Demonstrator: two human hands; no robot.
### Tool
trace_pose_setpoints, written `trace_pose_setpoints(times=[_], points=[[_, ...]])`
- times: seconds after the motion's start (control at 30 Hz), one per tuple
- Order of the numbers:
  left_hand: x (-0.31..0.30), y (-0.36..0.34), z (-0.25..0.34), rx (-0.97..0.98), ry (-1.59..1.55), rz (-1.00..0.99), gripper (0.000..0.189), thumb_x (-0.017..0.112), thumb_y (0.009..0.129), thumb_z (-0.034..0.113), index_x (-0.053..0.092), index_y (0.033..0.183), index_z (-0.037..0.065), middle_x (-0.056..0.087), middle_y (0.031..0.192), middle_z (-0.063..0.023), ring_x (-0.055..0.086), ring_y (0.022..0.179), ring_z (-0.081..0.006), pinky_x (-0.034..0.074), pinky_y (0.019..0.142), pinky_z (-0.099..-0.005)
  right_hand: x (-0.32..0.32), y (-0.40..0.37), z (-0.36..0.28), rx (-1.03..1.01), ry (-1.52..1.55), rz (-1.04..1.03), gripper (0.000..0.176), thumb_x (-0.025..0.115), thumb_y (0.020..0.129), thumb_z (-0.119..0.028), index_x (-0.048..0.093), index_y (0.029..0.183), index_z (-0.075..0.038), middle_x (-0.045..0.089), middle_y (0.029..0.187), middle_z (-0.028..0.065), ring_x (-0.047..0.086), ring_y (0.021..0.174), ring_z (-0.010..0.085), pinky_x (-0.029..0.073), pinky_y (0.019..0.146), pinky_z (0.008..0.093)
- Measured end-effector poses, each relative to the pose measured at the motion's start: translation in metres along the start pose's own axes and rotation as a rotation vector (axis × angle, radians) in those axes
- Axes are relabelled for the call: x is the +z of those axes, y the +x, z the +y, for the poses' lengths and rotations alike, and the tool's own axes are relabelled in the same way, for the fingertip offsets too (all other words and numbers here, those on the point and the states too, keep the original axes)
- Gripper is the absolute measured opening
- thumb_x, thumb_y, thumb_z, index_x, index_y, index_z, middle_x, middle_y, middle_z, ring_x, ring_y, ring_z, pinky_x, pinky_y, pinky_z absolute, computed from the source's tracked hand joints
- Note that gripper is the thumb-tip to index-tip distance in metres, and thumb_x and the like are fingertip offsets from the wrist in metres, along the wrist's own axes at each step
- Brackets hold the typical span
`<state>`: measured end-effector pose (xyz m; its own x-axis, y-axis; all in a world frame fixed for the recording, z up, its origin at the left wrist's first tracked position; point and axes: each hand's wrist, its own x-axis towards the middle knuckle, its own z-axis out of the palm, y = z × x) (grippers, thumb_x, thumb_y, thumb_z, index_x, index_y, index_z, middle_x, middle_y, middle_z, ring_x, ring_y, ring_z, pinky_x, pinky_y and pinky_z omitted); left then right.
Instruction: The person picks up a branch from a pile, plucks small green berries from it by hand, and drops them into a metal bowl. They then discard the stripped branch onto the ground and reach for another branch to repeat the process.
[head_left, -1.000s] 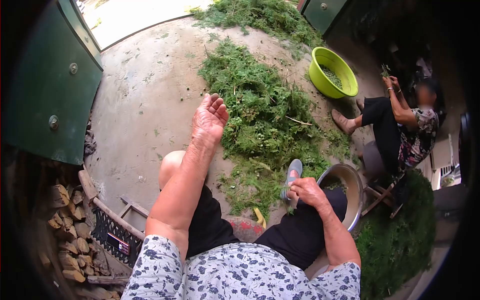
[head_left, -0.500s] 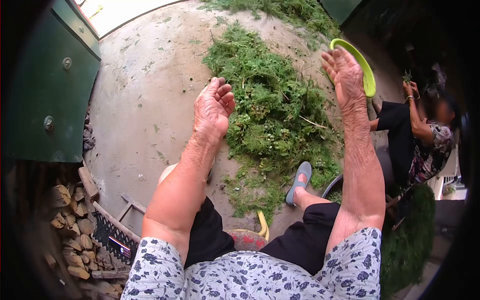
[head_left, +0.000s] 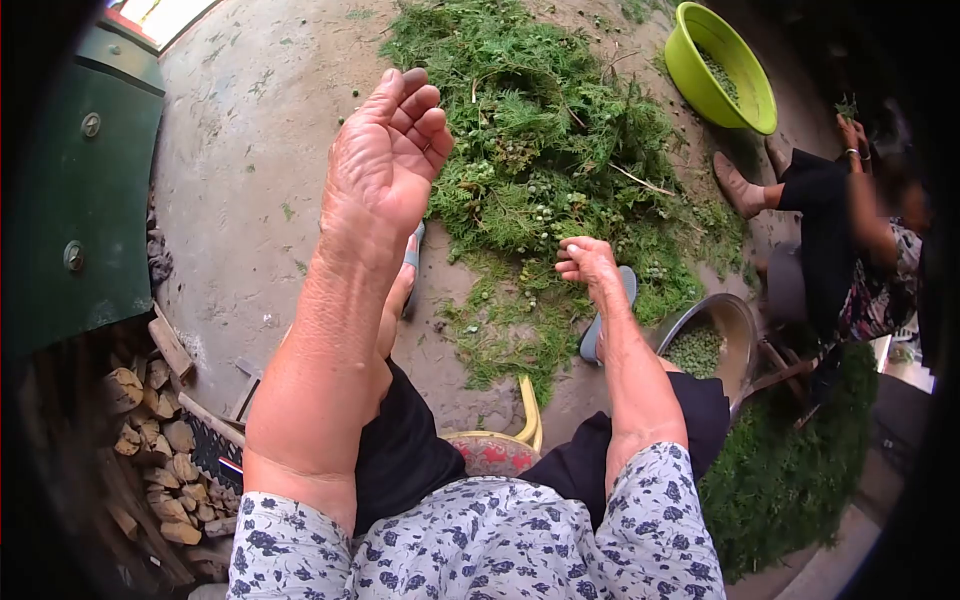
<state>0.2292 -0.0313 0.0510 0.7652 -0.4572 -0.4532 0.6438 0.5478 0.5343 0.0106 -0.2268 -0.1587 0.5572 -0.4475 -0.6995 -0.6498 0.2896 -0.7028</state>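
Observation:
My left hand [head_left: 388,150] is raised at the upper middle, palm up with fingers loosely curled and apart, nothing in it. Lower and to the right, my right hand [head_left: 588,264] hovers over the near edge of a heap of green branches [head_left: 530,130] bearing small round cones. Its thumb and fingertips are near each other; whether anything small is between them cannot be made out. A metal basin [head_left: 738,335] with green cones inside stands by my right knee.
A lime-green basin [head_left: 690,75] holding cones is at the upper right, beside a seated person [head_left: 820,215] holding a sprig. Chopped firewood [head_left: 165,440] lies at lower left below a green cabinet [head_left: 95,190]. More greenery [head_left: 790,480] is at lower right.
My right hand has come down and inward from beside the lime-green basin to the heap. My left hand has moved up and left. The view has shifted, showing more of both basins.

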Motion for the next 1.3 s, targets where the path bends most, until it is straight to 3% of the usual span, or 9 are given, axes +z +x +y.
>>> trace_pose_setpoints(times=[0.13,0.3,0.47,0.57,0.7,0.9,1.07,1.13,1.3], points=[[0.004,0.006,-0.006,-0.007,0.046,-0.015,0.023,0.056,0.088,0.025,0.056,0.097,0.004,0.058,0.080,-0.0027,0.055,0.067,-0.0114,0.047,0.062,-0.0266,0.028,0.045,0.052,-0.288,-0.483,-0.132,0.038,0.050,0.082,-0.005,0.052,0.119,-0.005,0.038,0.134,0.0134,0.059,0.073,0.0141,0.050,0.057,0.0263],[0.010,0.006,-0.015,-0.030,0.058,-0.015,0.023,0.056,0.088,0.025,0.056,0.098,0.004,0.058,0.080,-0.0026,0.054,0.067,-0.0113,0.046,0.064,-0.0262,0.059,0.051,0.030,-0.202,-0.864,-0.101,0.052,0.066,0.075,-0.015,0.048,0.123,-0.006,0.025,0.141,0.0188,0.027,0.130,0.0323,0.029,0.104,0.0363],[0.016,0.005,-0.020,-0.052,0.091,-0.015,0.023,0.057,0.088,0.024,0.056,0.097,0.003,0.058,0.081,-0.0027,0.055,0.068,-0.0111,0.046,0.064,-0.0258,0.062,0.063,0.036,-0.205,-0.979,-0.072,0.051,0.067,0.074,-0.014,0.048,0.118,0.002,0.036,0.134,0.0181,0.040,0.121,0.0305,0.037,0.098,0.0355],[0.018,0.004,-0.024,-0.039,0.138,0.030,0.021,0.057,0.087,0.023,0.055,0.098,0.004,0.059,0.082,-0.0028,0.055,0.068,-0.0110,0.046,0.064,-0.0251,0.050,0.053,0.030,-0.498,-0.677,0.025,0.046,0.065,0.072,-0.008,0.050,0.114,0.005,0.047,0.120,0.0158,0.059,0.092,0.0252,0.048,0.080,0.0300],[0.024,-0.003,-0.034,-0.044,0.303,0.121,0.025,0.057,0.087,0.019,0.055,0.106,0.003,0.061,0.094,-0.0053,0.058,0.078,-0.0122,0.047,0.067,-0.0259,0.040,-0.003,-0.036,-0.493,-0.342,0.048,0.047,0.065,0.070,-0.005,0.050,0.114,0.003,0.047,0.121,0.0184,0.053,0.103,0.0322,0.045,0.086,0.0347],[0.011,0.003,-0.067,-0.012,0.611,0.120,0.062,0.070,0.075,0.024,0.042,0.125,0.002,0.052,0.118,-0.0143,0.043,0.115,-0.0277,0.029,0.096,-0.0405,0.037,-0.088,-0.118,-0.897,-0.605,0.218,0.048,0.062,0.073,-0.002,0.046,0.117,0.005,0.044,0.122,0.0206,0.047,0.110,0.0348,0.039,0.093,0.0370],[0.029,-0.009,-0.068,-0.070,0.692,0.023,0.075,0.077,0.066,0.032,0.042,0.125,-0.001,0.054,0.115,-0.0147,0.043,0.111,-0.0236,0.028,0.089,-0.0391,0.045,-0.144,-0.152,-1.054,-0.770,0.168,0.047,0.062,0.073,-0.002,0.046,0.116,0.004,0.045,0.120,0.0198,0.046,0.109,0.0352,0.039,0.092,0.0387],[0.041,-0.021,-0.063,-0.028,0.573,-0.077,0.037,0.074,0.070,0.014,0.057,0.100,0.001,0.062,0.091,-0.0096,0.057,0.088,-0.0172,0.043,0.082,-0.0316,0.047,-0.152,-0.156,-1.092,-0.766,0.184,0.044,0.061,0.073,-0.002,0.048,0.114,0.003,0.047,0.118,0.0191,0.048,0.107,0.0349,0.040,0.091,0.0387],[0.032,-0.007,-0.080,-0.151,0.484,-0.139,0.028,0.069,0.074,0.017,0.061,0.096,0.001,0.064,0.081,-0.0054,0.058,0.069,-0.0141,0.044,0.064,-0.0280,0.051,-0.146,-0.153,-1.225,-0.585,0.185,0.027,0.057,0.075,0.002,0.056,0.102,0.000,0.057,0.102,0.0169,0.055,0.096,0.0335,0.046,0.082,0.0380]])
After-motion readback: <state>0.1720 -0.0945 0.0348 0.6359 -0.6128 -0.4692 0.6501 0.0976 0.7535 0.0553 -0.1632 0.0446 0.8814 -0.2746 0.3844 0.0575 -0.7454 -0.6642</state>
